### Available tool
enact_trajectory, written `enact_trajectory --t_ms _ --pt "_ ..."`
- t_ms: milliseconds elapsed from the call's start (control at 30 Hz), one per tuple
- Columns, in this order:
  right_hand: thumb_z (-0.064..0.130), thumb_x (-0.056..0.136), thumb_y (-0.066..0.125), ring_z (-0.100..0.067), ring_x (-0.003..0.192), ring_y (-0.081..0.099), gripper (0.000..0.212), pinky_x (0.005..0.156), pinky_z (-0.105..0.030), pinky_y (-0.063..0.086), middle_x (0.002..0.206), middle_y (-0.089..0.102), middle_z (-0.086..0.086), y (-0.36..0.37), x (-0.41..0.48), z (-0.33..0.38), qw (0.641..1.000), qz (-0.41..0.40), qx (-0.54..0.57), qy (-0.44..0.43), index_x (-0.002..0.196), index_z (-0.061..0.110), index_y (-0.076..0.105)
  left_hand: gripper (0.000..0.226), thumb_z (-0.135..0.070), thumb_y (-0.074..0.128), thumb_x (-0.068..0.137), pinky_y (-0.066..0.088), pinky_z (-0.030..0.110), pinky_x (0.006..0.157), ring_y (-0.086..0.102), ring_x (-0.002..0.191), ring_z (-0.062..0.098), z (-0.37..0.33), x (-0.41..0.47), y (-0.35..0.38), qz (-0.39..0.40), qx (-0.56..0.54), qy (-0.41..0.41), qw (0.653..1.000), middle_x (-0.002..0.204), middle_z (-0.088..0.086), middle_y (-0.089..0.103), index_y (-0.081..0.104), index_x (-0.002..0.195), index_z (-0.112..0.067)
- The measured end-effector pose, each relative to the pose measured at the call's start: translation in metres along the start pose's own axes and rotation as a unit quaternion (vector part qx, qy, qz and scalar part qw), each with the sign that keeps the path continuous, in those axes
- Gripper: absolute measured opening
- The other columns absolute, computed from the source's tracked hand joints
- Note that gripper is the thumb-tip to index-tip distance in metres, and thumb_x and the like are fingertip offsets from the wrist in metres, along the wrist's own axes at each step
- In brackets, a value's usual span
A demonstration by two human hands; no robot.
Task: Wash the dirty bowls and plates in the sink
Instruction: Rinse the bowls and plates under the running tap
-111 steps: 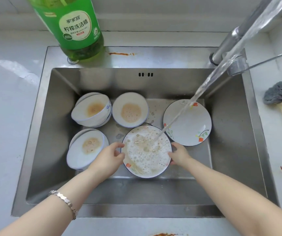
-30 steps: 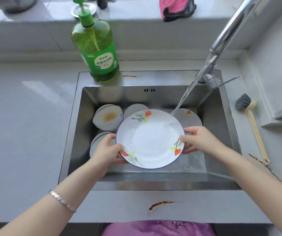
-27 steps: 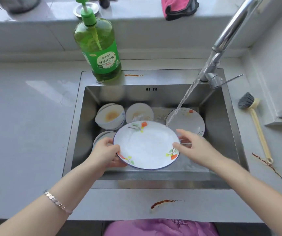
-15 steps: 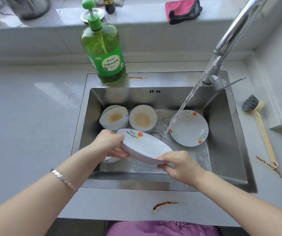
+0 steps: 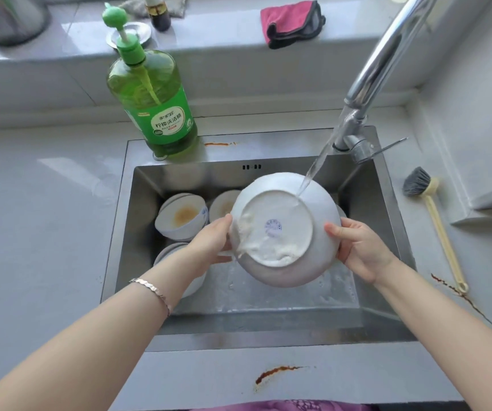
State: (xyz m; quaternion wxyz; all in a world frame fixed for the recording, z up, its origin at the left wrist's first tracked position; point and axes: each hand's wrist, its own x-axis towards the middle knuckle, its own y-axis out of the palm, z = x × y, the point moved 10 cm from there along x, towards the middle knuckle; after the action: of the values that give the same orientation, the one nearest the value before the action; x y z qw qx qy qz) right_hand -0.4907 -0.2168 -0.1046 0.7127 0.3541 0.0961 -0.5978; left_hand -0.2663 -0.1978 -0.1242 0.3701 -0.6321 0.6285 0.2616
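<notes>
Steel sink (image 5: 145, 232) holds brown-stained bowls (image 5: 184, 216) beneath upturned plate (image 5: 277, 209).

The plate (image 5: 286, 232) was over the sink (image 5: 268, 333); bowls (image 5: 182, 218) lay inside at left, the bottle (image 5: 155, 108) on its back rim, the brush (image 5: 434, 221) right of it.

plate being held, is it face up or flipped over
Flipped over: the plate shows its foot ring and blue stamp, and the tap water lands on that underside.
</notes>
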Motion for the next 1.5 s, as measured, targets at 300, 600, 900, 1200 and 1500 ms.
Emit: enact_trajectory --t_ms 300,600,900,1200,1500 --pt "0.010 0.094 0.044 -0.008 0.065 0.067 0.019 0.054 -0.021 0.053 0.080 0.073 0.005 -0.032 0.006 -0.027 0.994 -0.067 0.075 0.032 0.108 0.016 0.056 0.018 -0.026 0.049 0.097 0.055 0.037 0.075 0.063 0.070 0.018 -0.033 0.000 0.010 0.048 -0.051 0.040 0.997 0.085 -0.003 0.063 0.058 0.112 -0.027" --pt "0.008 0.090 0.049 -0.013 0.069 0.066 0.027 0.060 -0.028 0.057 0.081 0.071 0.002 -0.029 -0.008 -0.038 0.998 -0.056 0.037 0.021 0.112 0.023 0.057 0.053 -0.015 0.080 0.072 0.057 0.048 0.076 0.068 0.087 0.028 -0.038 -0.012 0.000 -0.016 0.029 0.160 0.986 0.094 0.011 0.067 0.052 0.115 -0.028" --pt "0.003 0.090 0.055 -0.007 0.064 0.064 0.031 0.055 -0.022 0.055 0.087 0.066 -0.001 0.043 0.021 -0.012 0.990 -0.018 -0.139 -0.022 0.116 0.020 0.057 0.058 -0.010 0.073 0.079 0.059 0.032 0.065 0.068 0.085 0.019 0.010 -0.021 -0.068 -0.086 -0.110 0.124 0.982 0.091 0.004 0.068 0.046 0.128 -0.022" --pt "0.003 0.091 0.055 -0.005 0.065 0.066 0.026 0.062 -0.026 0.057 0.086 0.066 0.002 0.058 0.028 0.003 0.983 0.010 -0.185 -0.017 0.109 0.021 0.058 0.053 -0.010 0.073 0.078 0.059 0.034 0.065 0.068 0.086 0.022 0.013 -0.025 -0.076 -0.097 -0.142 0.124 0.977 0.094 0.007 0.067 0.046 0.122 -0.024" --pt "0.010 0.088 0.060 -0.016 0.080 0.066 0.032 0.067 -0.032 0.058 0.096 0.067 -0.003 -0.022 -0.014 0.002 0.980 -0.086 -0.180 -0.011 0.118 0.016 0.051 0.056 -0.012 0.079 0.072 0.058 0.048 0.074 0.068 0.088 0.031 -0.021 -0.019 0.002 -0.033 -0.034 0.144 0.988 0.097 0.018 0.067 0.051 0.119 -0.023"
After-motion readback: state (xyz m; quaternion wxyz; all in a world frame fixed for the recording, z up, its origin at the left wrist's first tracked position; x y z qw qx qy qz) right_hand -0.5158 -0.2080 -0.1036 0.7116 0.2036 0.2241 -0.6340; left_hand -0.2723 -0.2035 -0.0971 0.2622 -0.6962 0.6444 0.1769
